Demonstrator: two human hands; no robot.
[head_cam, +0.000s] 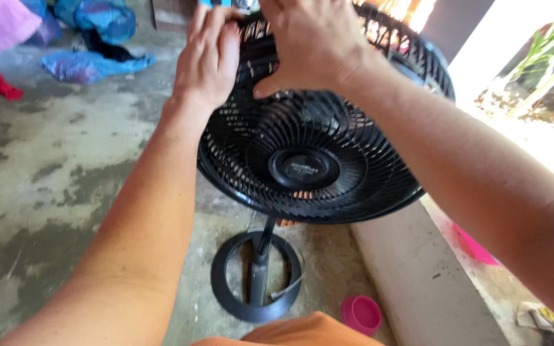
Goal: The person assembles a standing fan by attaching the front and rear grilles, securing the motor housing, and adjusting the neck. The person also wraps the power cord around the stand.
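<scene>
Two hands meet at the far top rim of a black fan grille [302, 163]: left hand [208, 61] flat, fingers pressing the edge; right hand [312, 45] curled over it, steadying. Ring base [226, 282] stands below on concrete; pink bowl [361, 313] near right.

I see my left hand [208, 57] and right hand [315, 45] both pressed on the upper rim of a black fan grille [306, 166], fingers curled over its ribs. The fan's pole runs down to a ring-shaped base [254, 275] on the concrete floor [59, 173]. A pink bowl [361, 313] sits just beside the base, and blue cloth [88, 64] lies well apart.
</scene>
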